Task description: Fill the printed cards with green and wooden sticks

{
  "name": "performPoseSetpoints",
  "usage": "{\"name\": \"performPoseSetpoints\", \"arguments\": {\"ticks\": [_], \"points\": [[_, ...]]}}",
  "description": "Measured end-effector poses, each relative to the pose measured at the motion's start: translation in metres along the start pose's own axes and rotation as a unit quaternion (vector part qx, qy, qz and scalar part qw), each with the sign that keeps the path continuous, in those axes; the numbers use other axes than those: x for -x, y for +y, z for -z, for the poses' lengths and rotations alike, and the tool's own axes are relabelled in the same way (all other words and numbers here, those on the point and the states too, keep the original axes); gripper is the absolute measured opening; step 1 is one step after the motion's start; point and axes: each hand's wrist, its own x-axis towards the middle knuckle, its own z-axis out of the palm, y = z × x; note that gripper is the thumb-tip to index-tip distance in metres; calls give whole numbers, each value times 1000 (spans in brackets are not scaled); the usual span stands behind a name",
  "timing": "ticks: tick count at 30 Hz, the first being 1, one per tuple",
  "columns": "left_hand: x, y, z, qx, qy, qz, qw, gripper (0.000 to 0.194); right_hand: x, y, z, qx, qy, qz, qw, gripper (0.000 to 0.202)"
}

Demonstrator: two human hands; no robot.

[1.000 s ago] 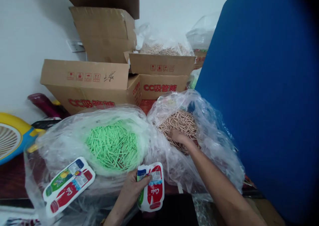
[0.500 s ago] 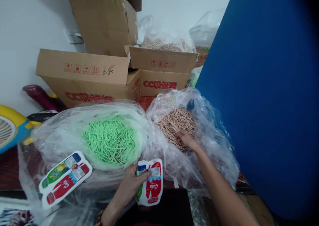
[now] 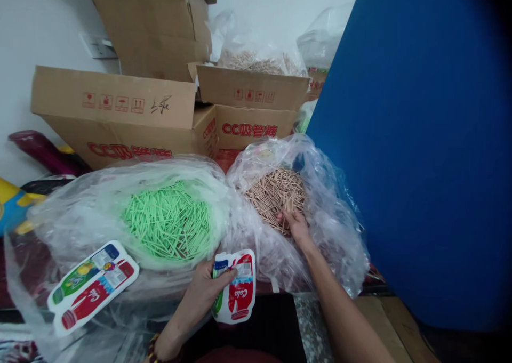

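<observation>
My left hand [image 3: 206, 288] is closed on a bottle-shaped candy pouch [image 3: 242, 288] printed with a red cola picture, thumb across its front. A matching pouch [image 3: 94, 288], with red and green bottle pictures, lies tilted on the clear plastic at the left. Over at the right, my right hand [image 3: 295, 225] is in a heap of thin brown candy sticks [image 3: 272, 192] inside an open plastic bag [image 3: 332, 235]. Its fingers are curled around a few sticks, partly hidden by the hand. Green candy sticks [image 3: 166, 222] fill another open bag [image 3: 80, 208] beside the brown ones.
Two opened cardboard boxes, the left box [image 3: 120, 104] and the right box [image 3: 256, 115], stand behind the bags. More brown sticks [image 3: 256, 62] in plastic rise above the right one. A large blue panel [image 3: 400, 155] closes off the right side. A purple bottle-like object [image 3: 40, 150] lies at the far left.
My right hand has drawn slightly back toward me in the brown heap, its fingers now curled around sticks. The left hand keeps its hold on the pouch. The whole view has shifted a little.
</observation>
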Motion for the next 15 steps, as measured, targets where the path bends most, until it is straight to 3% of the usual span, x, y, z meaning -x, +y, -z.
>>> {"name": "performPoseSetpoints", "arguments": {"ticks": [5,15], "points": [[1,4,-2,9,2,3,1000,23,0,5,1,-14,-8,35,999,30],[3,3,-2,12,14,10,1000,24,4,9,2,25,-6,38,999,35]]}}
